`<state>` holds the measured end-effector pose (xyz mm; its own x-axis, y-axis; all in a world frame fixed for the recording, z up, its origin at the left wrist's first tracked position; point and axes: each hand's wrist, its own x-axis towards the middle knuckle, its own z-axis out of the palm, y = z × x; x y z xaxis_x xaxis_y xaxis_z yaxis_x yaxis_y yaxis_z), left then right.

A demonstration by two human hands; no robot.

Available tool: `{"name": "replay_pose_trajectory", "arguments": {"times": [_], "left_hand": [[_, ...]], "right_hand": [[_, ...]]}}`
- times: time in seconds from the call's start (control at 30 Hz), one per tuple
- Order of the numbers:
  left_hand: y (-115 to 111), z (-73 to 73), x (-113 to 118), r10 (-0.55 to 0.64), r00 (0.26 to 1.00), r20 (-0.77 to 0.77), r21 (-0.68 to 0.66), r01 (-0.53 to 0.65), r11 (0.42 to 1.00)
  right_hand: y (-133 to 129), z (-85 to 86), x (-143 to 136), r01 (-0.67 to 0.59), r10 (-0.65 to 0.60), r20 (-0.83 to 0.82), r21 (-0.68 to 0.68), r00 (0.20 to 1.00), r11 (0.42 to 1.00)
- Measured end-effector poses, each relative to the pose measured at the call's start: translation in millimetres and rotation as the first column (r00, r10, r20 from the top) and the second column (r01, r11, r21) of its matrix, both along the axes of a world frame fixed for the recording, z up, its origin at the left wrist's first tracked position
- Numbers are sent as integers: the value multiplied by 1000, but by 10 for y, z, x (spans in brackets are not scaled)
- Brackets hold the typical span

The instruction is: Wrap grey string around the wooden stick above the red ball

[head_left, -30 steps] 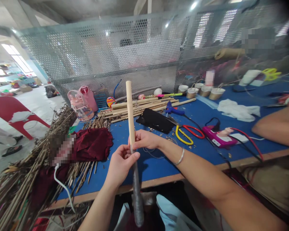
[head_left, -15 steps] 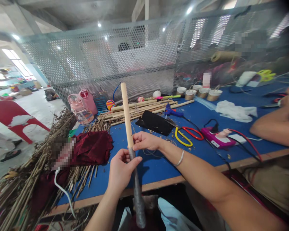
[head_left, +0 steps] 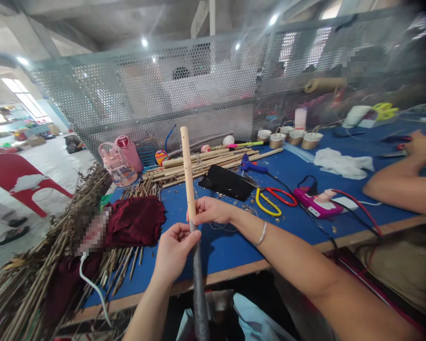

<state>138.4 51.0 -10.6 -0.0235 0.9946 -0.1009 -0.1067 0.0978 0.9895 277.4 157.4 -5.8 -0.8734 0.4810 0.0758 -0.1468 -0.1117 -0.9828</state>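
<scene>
A pale wooden stick (head_left: 187,173) stands nearly upright before me, its lower part wrapped in a grey covering (head_left: 198,284) that runs down to my lap. Small dark dots mark the bare wood. My left hand (head_left: 175,248) is closed around the stick just below the covering's upper edge, thumb across the front. At that edge, my right hand (head_left: 209,211) pinches the stick from the right side. A thin wire or thread (head_left: 223,226) trails on the table beside my right fingers. What the fingertips press on is partly hidden.
Dry twigs (head_left: 53,246) and a dark red cloth (head_left: 137,220) lie left. Behind are wooden sticks (head_left: 173,176), a black sheet (head_left: 227,183) and a blue glue gun (head_left: 253,164). Scissors (head_left: 270,203) and a purple power strip (head_left: 315,203) lie right, near a co-worker's arm (head_left: 401,187).
The stick has turned, so dark dots now face me on its bare wood. Both hands stay at the covering's edge, and my left thumb has shifted in closer to the stick.
</scene>
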Motion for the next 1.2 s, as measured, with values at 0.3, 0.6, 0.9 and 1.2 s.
{"name": "replay_pose_trajectory", "arguments": {"times": [0.3,0.6,0.9,1.2], "left_hand": [[-40,49,9,-76,902,425,-130,144,981],[43,139,190,-49,809,586,-241,232,942],[54,113,156,-54,752,657,-228,267,936],[62,77,170,-64,724,687,-198,271,942]], "right_hand": [[18,-29,27,29,-33,67,48,997,998],[28,-27,32,-49,49,38,17,998,999],[-18,3,26,-90,91,13,-43,996,995],[5,15,65,-192,193,4,-89,981,977]]}}
